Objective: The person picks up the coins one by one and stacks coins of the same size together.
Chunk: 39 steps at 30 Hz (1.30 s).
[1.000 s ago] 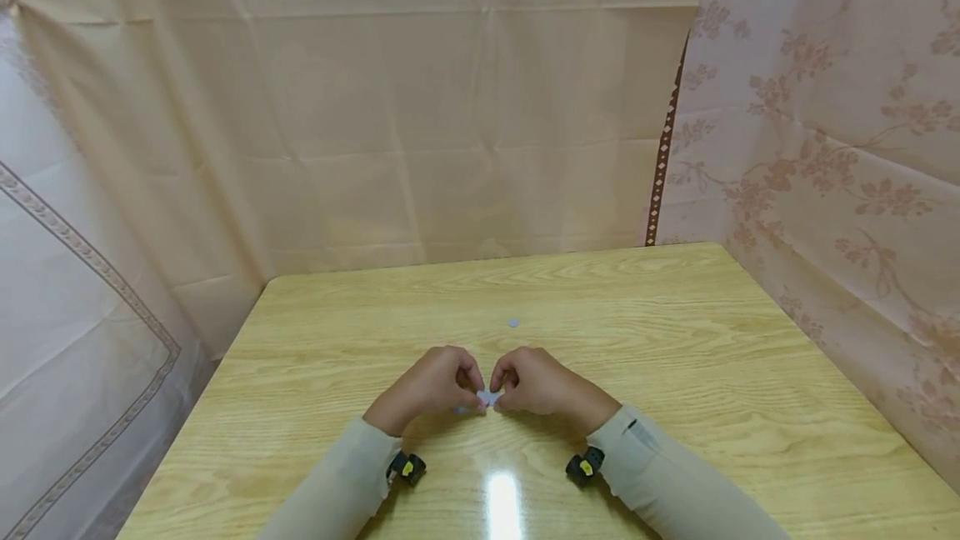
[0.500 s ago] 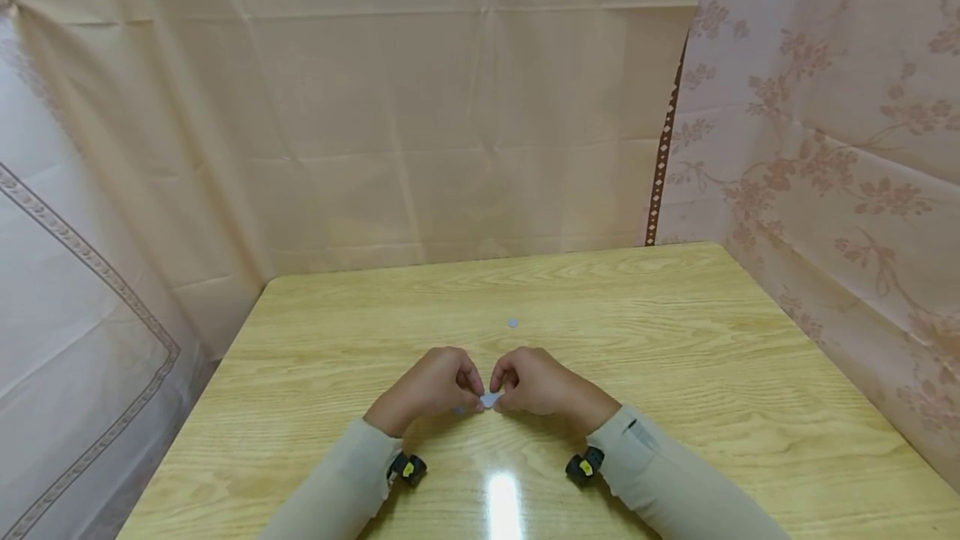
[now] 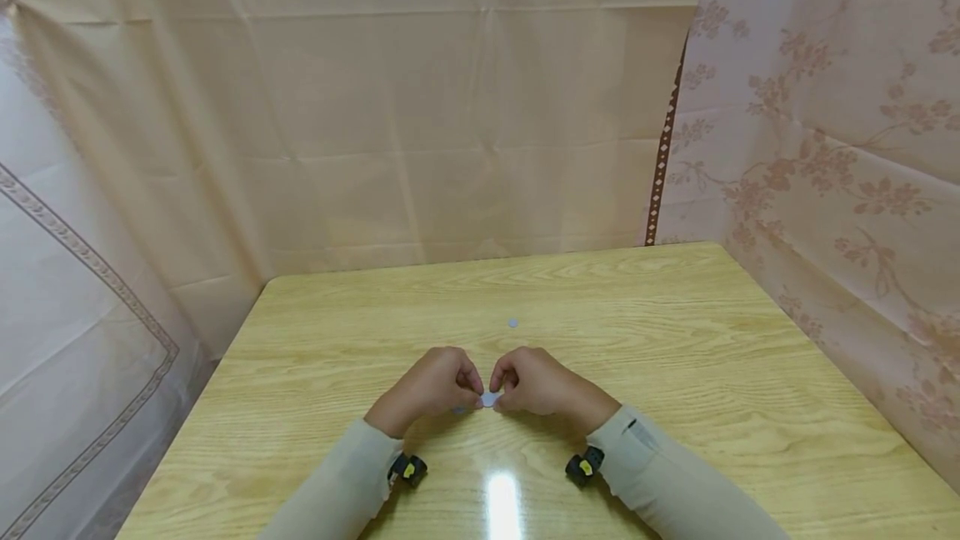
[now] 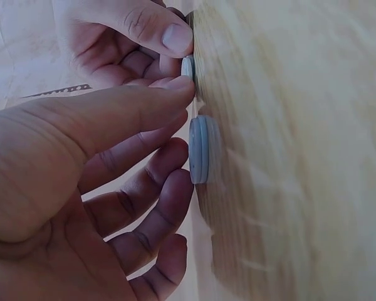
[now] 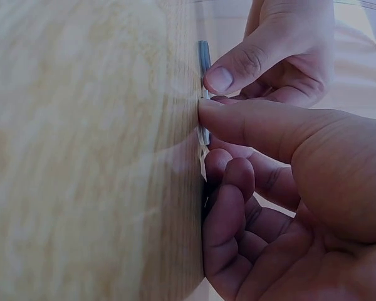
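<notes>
Between my hands lies a small flat grey disc point(image 3: 490, 399), low over the tabletop. My left hand point(image 3: 438, 382) holds its left edge between thumb and fingertips. At its right edge, my right hand point(image 3: 536, 383) pinches it the same way. The fingertips cover part of the disc. In the left wrist view, a short stack of grey-blue discs point(image 4: 199, 149) sits on the table beside the left fingers; in the head view this stack point(image 3: 458, 411) is mostly hidden by the left hand. Whether the discs are coins or something else, I cannot tell.
Farther back on the wooden table point(image 3: 637, 332) lies another single grey disc point(image 3: 513, 323). A beige curtain point(image 3: 450, 123) hangs behind the table, and a flowered curtain point(image 3: 840, 157) runs along the right. A bright glare spot point(image 3: 503, 507) shows near the front.
The grey piece between my hands looked wider and uneven one second ago; now it shows as one rounded disc. My left fingertips have shifted slightly left. Both arms otherwise stay in place.
</notes>
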Available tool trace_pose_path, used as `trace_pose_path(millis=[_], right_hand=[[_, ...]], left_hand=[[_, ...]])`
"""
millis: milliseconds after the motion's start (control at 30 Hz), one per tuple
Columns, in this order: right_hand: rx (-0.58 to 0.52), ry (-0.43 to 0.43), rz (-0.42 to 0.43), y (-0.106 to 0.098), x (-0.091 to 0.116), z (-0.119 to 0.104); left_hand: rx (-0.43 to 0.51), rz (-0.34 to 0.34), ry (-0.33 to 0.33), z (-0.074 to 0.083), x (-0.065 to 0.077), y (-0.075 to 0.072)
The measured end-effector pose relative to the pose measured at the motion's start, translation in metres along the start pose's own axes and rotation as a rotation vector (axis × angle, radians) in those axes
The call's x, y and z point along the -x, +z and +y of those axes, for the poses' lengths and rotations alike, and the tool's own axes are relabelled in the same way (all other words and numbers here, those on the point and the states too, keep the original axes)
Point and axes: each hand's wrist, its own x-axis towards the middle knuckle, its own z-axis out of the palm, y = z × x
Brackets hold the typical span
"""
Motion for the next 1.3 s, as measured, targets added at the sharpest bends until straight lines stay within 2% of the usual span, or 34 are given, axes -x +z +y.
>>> trace_pose_path(millis=[267,800,1300], right_hand=[[-0.002,-0.007,-0.023,-0.0028,0.0012,0.0006],[0.017,-0.004,0.0,-0.001,-0.0012,0.0049],[0.027,-0.02,0.004,-0.0011,0.0005,0.0008]], left_hand=[[-0.022,0.005,-0.006,0.003,0.0009,-0.0002],[-0.041,0.013,0.007,0.002,-0.0003,0.0008],[-0.022,0.006,-0.006,0.0036,0.002,0.0004]])
